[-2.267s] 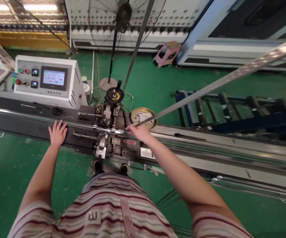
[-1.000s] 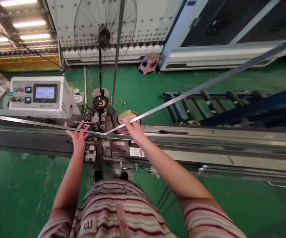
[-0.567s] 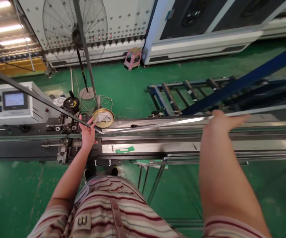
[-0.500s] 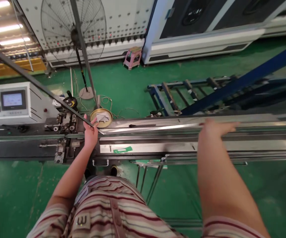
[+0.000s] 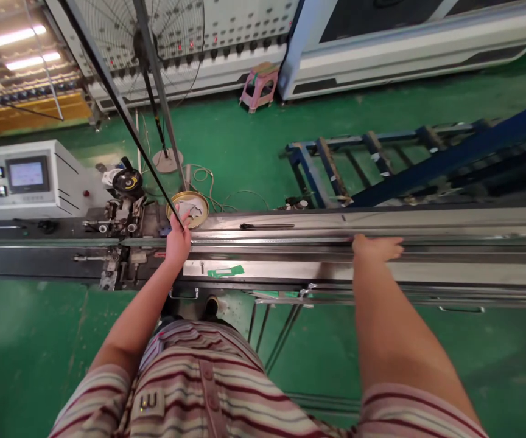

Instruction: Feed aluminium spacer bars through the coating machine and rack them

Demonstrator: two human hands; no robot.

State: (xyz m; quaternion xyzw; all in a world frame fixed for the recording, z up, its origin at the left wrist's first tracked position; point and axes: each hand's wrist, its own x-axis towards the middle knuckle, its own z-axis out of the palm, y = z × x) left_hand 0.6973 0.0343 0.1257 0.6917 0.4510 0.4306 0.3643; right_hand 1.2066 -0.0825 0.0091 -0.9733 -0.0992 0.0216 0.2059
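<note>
A long, thin perforated metal bar (image 5: 267, 241) lies along the channel of a metal bench. At its left end, my left hand (image 5: 178, 242) is closed around the metal where a dark section rises steeply toward the upper left. My right hand (image 5: 377, 248) is farther along the bench. Its thumb side meets the bar, and its other fingers stretch to the right, partly hiding the grip. Just left of my left hand sits a clamp mechanism (image 5: 123, 222). A round gold-rimmed dish (image 5: 207, 214) with white cloth or paper stands behind that hand.
A control box with a screen (image 5: 26, 174) stands at the left. On the bench lie a dark thin tool (image 5: 267, 226) and a green label (image 5: 225, 271). Beyond are a floor fan (image 5: 147, 48), a pink stool (image 5: 259, 88) and a blue roller frame (image 5: 311, 173).
The bar has come down into the bench channel, and its raised section stands steeper. My right hand has moved slightly left and down. My left hand has shifted right. The view has shifted too.
</note>
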